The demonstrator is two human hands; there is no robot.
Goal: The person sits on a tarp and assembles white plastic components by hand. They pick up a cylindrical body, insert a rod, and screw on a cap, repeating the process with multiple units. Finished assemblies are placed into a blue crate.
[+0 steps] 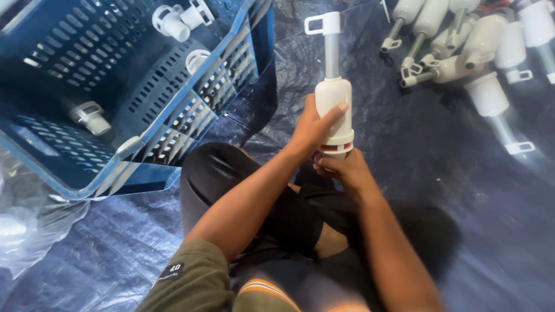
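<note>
Pump [333, 98] upright; handle end up, away

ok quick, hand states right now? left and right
Left hand: closed around the body of the white plastic pump, held upright.
Right hand: closed on the pump's bottom end, by the red ring.

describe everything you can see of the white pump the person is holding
The white pump looks like smooth plastic. It has a fat round body, a wider collar at the bottom with a red ring under it, and a thin rod sticking up, topped by a square loop handle. It stands nearly upright above the person's lap, over the blue tarp. The left hand wraps around the body, thumb across its front; the right hand grips the bottom end, hiding it.
</note>
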